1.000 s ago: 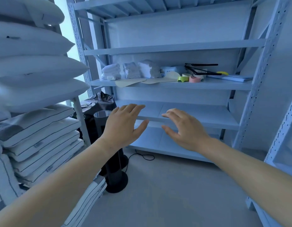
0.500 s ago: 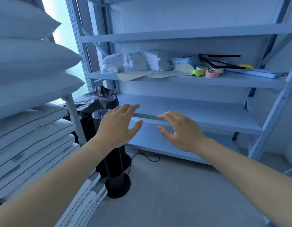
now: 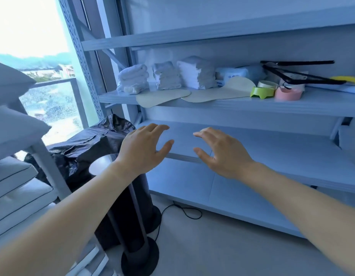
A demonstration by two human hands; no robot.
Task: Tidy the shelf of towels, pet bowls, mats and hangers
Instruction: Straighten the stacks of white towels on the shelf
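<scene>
On the middle board of the metal shelf (image 3: 304,105) stand three stacks of white towels (image 3: 133,78), (image 3: 166,75), (image 3: 198,72). Two beige mats (image 3: 162,96), (image 3: 218,92) lie flat in front of them and overhang the edge. Right of the mats sit a green pet bowl (image 3: 262,92), a cream bowl (image 3: 267,84) and a pink bowl (image 3: 288,94). Black hangers (image 3: 298,73) and a yellow one (image 3: 348,79) lie at the far right. My left hand (image 3: 141,148) and my right hand (image 3: 222,151) hover in front of the lower board, fingers spread, holding nothing.
A black tower fan (image 3: 132,212) stands on the floor below my left arm, its cord (image 3: 180,211) trailing under the shelf. A black plastic bag (image 3: 91,144) lies behind it by the window. Stacked pillows (image 3: 13,180) fill a rack at the left.
The view has drawn nearer to the shelf and swung left, so the window shows. Both hands keep their spread pose in front of the lower board.
</scene>
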